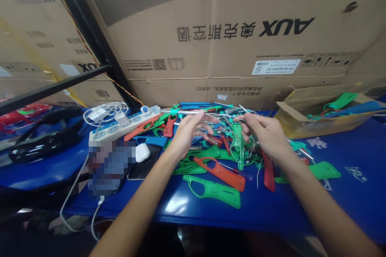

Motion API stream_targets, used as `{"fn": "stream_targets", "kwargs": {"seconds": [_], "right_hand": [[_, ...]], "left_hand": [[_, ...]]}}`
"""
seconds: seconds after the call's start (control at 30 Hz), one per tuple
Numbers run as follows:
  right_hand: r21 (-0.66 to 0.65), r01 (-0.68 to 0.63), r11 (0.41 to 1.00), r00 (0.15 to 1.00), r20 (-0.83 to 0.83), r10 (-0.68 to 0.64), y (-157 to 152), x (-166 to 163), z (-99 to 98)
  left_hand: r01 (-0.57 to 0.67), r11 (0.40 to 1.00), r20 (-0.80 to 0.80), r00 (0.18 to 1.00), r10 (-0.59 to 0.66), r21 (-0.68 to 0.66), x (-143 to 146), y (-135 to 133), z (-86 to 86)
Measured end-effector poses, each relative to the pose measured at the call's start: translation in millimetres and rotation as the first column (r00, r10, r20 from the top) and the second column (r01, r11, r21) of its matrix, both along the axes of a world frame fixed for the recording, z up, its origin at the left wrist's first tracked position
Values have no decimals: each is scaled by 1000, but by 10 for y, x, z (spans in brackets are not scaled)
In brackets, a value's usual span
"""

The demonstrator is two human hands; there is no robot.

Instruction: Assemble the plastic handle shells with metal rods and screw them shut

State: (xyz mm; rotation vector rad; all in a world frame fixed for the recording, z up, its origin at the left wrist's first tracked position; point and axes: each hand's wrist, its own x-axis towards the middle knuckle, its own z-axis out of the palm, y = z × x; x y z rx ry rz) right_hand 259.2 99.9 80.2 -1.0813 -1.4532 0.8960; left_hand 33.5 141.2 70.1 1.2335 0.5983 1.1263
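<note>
One piece appears to be partway through handling. The left hand (190,130) pinches a metal rod (183,112) pointing to nine o'clock, remaining fingers loosely curled. The right hand (262,130), at three o'clock from it, has fingertips closed on what seems a thin wire (224,117) spanning the gap. Much looks outstanding: loose parts lie heaped below the hands, with a green shell (220,194) and orange shell (230,176) toward six o'clock. The carton (319,122) at two o'clock holds more pieces, completeness undetermined. A power strip (135,122) crowds the desk (271,209) at ten o'clock.
</note>
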Motion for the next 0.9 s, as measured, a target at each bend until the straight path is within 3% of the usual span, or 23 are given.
{"fn": "stream_targets", "kwargs": {"seconds": [0.37,0.57,0.73,0.9], "right_hand": [[-13,50,999,995,91,-49,18,19,-18],[-110,-21,994,1000,-10,20,21,22,-44],[-192,-90,977,994,-70,78,4,-29,-23],[-223,-96,970,992,-107,74,-3,-51,-6]], "left_hand": [[-109,994,-76,991,111,21,18,-13,6],[-133,991,-58,989,135,33,11,-4,-16],[-82,997,4,997,82,4,10,4,-20],[-106,994,-25,994,106,13,10,5,-20]]}}
